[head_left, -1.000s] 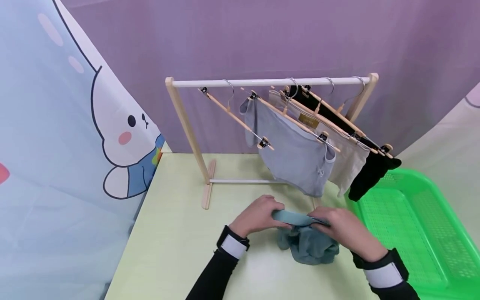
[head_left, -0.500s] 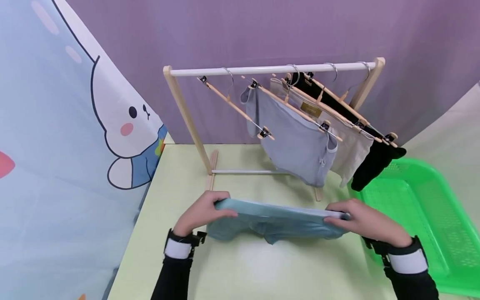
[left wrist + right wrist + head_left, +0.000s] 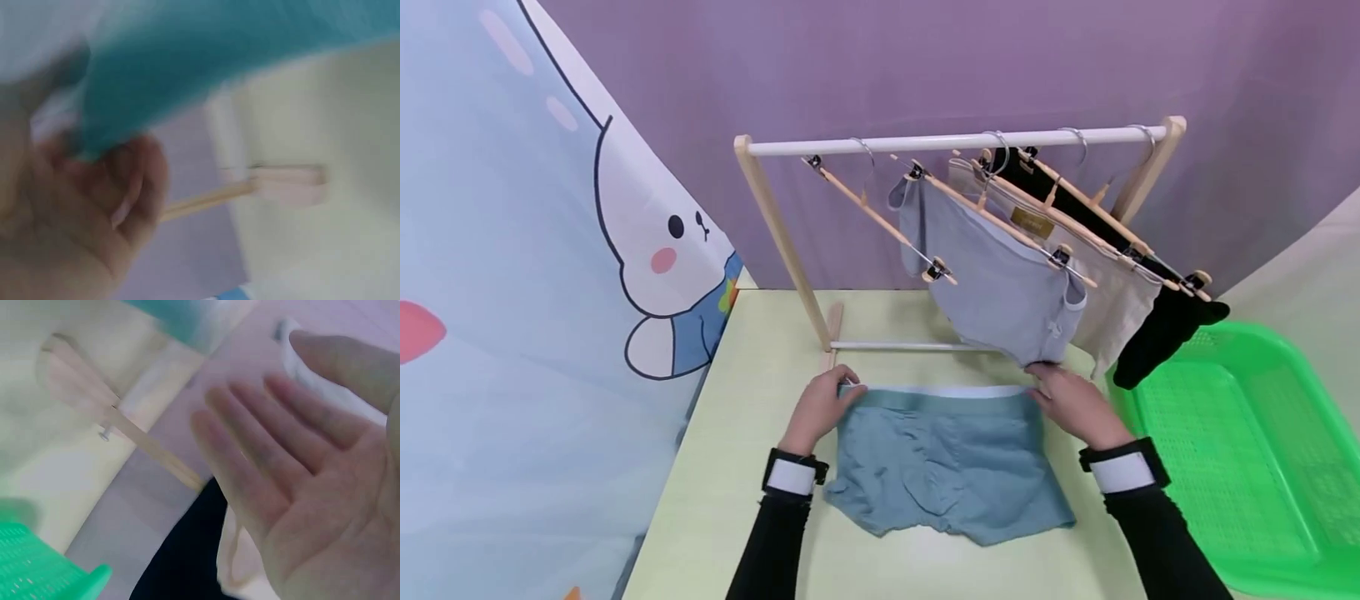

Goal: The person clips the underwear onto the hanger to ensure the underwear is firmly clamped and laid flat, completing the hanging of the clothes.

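A pair of teal boxer briefs [image 3: 951,467] is spread above the table, waistband toward the rack and legs toward me. My left hand [image 3: 818,408] pinches the left end of the waistband; the left wrist view, blurred, shows the teal cloth [image 3: 187,56] at its curled fingers. At the waistband's right end is my right hand [image 3: 1075,404]. In the right wrist view that hand [image 3: 312,469] has its fingers extended and palm bare, with the teal cloth [image 3: 181,319] apart from it. Just beyond it hang light blue underpants [image 3: 992,275] on a clip hanger.
A wooden rack with a white rail [image 3: 925,145] stands behind. An unloaded clip hanger [image 3: 880,218] hangs left of the blue pair. Beige underpants [image 3: 1108,300] and a black garment [image 3: 1165,337] hang to the right. A green basket [image 3: 1326,442] sits at right.
The bunched boxer briefs were stretched wide between both hands, then lowered and spread flat. The hands first moved apart, then slightly closer together. The right hand's fingers have straightened.
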`<state>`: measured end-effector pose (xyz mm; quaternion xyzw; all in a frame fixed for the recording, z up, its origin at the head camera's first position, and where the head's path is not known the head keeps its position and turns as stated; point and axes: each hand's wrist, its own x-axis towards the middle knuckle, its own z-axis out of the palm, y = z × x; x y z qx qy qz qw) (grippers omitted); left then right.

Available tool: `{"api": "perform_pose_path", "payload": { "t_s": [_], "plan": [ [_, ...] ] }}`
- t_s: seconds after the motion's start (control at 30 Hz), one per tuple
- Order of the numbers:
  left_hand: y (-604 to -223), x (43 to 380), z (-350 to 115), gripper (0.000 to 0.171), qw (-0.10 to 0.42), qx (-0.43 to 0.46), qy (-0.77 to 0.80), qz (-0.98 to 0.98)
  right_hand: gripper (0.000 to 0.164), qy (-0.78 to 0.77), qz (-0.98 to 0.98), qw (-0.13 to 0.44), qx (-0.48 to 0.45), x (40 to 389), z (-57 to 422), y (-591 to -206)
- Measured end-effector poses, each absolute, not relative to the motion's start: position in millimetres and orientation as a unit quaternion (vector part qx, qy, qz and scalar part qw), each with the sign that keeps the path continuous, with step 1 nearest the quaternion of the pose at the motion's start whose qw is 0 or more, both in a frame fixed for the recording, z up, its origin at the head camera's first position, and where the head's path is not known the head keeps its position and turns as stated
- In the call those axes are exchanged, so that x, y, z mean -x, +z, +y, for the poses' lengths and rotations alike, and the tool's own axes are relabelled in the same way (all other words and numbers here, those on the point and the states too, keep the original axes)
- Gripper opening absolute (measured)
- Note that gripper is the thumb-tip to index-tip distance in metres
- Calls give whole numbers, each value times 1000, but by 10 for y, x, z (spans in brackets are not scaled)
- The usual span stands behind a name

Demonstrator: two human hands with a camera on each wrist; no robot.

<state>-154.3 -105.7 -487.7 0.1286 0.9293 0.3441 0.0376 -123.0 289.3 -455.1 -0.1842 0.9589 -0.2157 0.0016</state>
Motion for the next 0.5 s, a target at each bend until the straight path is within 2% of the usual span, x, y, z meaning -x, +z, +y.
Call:
{"api": "perform_pose_path", "payload": {
  "t_s": [0.13, 0.3, 0.5],
  "plan": [
    [-5067, 1624, -1030, 37, 22, -54, 368, 928, 25, -221, 962, 0, 163, 1227, 2704, -4621],
    [-4981, 1772, -1119, 37, -19, 4, 423, 906, 23, -300, 936, 16, 185, 1267, 2492, -4459],
    [-4685, 2033, -1214, 52, -83, 63, 440, 892, 37, -357, 907, -75, 211, 1371, 2248, -4004]
  ]
}}
